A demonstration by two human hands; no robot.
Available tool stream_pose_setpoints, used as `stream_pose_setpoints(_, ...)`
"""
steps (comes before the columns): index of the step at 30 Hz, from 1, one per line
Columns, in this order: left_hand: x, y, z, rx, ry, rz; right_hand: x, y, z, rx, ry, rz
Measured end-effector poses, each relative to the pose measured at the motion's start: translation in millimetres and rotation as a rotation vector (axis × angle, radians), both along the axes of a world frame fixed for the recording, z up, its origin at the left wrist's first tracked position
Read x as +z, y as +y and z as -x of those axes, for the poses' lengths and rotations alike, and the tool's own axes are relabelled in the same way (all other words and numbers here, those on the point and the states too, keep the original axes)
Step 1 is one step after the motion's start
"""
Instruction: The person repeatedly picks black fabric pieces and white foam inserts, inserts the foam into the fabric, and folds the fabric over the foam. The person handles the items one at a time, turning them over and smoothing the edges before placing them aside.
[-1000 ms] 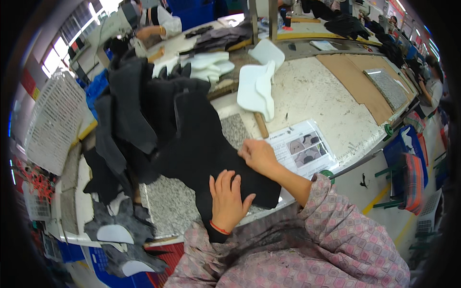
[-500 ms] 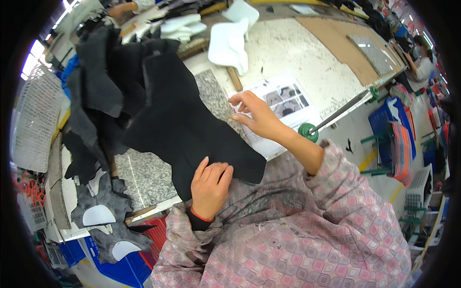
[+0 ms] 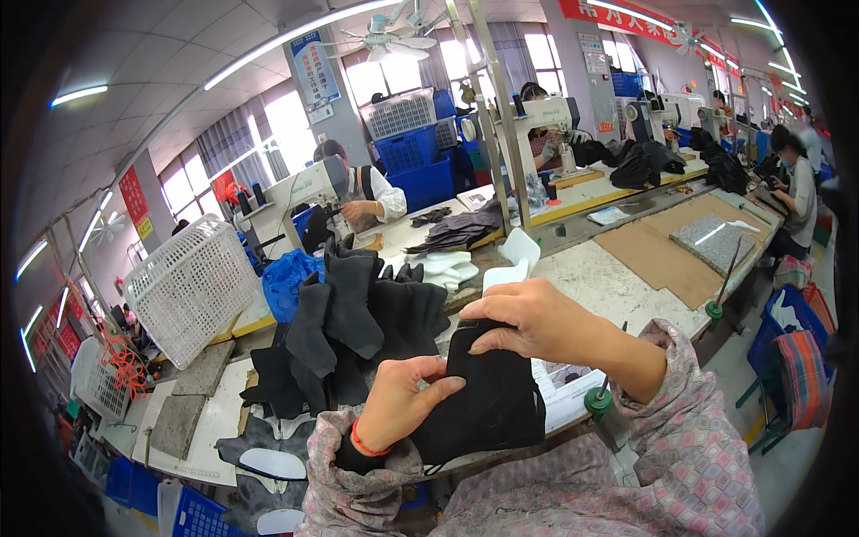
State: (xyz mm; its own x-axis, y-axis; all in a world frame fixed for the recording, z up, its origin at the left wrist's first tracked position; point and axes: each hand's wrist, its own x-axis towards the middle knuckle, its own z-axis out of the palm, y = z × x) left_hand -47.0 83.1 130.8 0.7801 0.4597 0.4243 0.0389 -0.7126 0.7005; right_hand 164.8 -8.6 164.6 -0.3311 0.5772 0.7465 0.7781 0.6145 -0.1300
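A black fabric piece [image 3: 492, 407] hangs folded between my two hands, in front of the table's near edge. My right hand [image 3: 532, 322] pinches its top edge between thumb and fingers. Lower down on the left, my left hand [image 3: 404, 398] is closed on the side of the same piece, thumb against fingers. A heap of black fabric pieces [image 3: 353, 304] lies on the table to the left of my hands. Grey pieces with white oval patches [image 3: 270, 464] lie below it. Partly covered by the fabric is a printed sheet [image 3: 573, 394].
White shaped pieces [image 3: 510, 259] lie behind my hands. A green-based metal rod [image 3: 598, 401] stands by the table's near edge. Farther right are brown board [image 3: 640, 259] and a stone slab [image 3: 716, 240]. A white plastic crate [image 3: 192, 291] stands at left. Co-workers sit at sewing machines [image 3: 309, 183] across the table.
The view has tilted up to the room. The black piece, flat on the table before, is lifted and folded. My right hand, empty before, now grips it; my left hand has closed on it.
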Motion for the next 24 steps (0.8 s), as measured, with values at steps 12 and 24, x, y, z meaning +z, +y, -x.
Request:
stream_pose_setpoints(12, 8, 6, 3, -0.058, 0.053, 0.063, 1, 18, 1, 0.012, -0.227, -0.022)
stream_pose_setpoints(24, 8, 62, 4, -0.008, -0.087, 0.304, -16, 38, -22, 0.167, 0.790, 0.727)
